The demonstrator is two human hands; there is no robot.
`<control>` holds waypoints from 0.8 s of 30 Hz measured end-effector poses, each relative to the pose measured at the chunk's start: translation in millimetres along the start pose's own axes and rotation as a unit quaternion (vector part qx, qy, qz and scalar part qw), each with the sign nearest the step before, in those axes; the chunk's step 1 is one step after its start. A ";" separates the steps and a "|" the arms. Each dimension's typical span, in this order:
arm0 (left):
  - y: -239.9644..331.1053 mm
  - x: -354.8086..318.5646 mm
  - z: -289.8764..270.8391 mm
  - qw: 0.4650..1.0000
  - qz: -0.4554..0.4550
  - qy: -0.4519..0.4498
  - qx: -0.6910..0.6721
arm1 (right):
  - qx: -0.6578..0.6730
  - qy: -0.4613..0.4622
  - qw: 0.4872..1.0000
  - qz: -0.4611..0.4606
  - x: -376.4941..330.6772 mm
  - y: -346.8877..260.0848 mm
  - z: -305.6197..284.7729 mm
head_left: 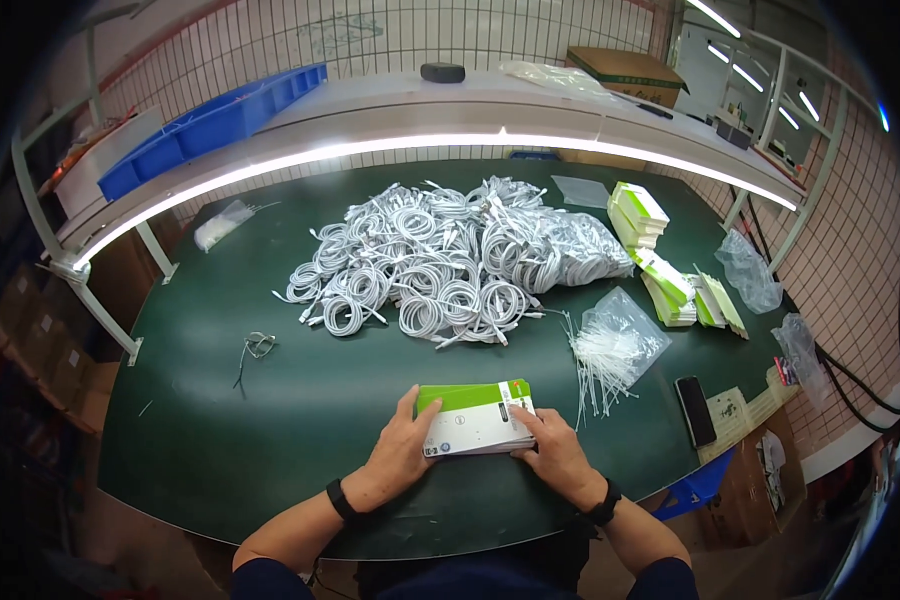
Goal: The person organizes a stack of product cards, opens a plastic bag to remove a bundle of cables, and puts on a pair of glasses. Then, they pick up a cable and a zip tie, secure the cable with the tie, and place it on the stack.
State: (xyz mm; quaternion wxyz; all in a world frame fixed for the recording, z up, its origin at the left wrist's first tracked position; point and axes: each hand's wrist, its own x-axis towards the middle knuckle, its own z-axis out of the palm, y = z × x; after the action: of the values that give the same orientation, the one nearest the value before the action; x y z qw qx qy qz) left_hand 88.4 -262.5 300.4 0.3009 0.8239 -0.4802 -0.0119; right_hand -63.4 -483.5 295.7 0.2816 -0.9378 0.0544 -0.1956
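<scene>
Between my hands, near the front of the green table, is a small stack of flat green-and-white packaging boxes (470, 425). My left hand (402, 438) grips the stack's left edge, thumb on top. On the opposite edge, my right hand (558, 450) holds it with the thumb over the upper face. The fingers under the stack are partly hidden. Beyond the hands lies a large heap of coiled white cables (430, 255), some of them inside a clear plastic bag (585, 250). White cable ties (605, 350) spill from another clear bag to the right of the stack.
More green-and-white boxes (640, 215) are piled at the right, with loose ones (715, 300) beside them. A black phone (695, 410) lies near the right edge. A loose twisted wire (257, 348) is at left. A lit shelf (450, 110) spans the back, carrying a blue bin (220, 125).
</scene>
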 end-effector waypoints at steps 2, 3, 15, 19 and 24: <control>-2.7 4.6 -1.5 1.000 -0.009 -0.003 0.008 | 0.020 0.006 1.000 -0.001 4.2 4.6 0.8; -1.9 4.4 -3.8 1.000 -0.017 0.002 0.017 | 0.038 0.010 0.999 -0.003 7.2 4.8 -1.5; -1.3 14.7 3.7 0.998 -0.017 0.041 0.053 | 0.071 0.038 0.997 -0.021 13.8 23.8 6.3; -2.6 25.5 8.3 0.997 0.000 0.052 0.056 | 0.031 0.029 0.999 -0.013 22.7 29.0 3.1; -18.3 35.3 10.8 0.997 -0.009 0.067 0.035 | 0.028 0.028 0.999 -0.018 41.1 31.2 6.9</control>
State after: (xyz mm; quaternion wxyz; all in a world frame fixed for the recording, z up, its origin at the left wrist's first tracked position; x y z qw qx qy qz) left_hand 118.4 -289.4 291.7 0.3029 0.8373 -0.4515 0.0571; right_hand -22.7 -514.7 287.1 0.3026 -0.9244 0.0404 -0.2285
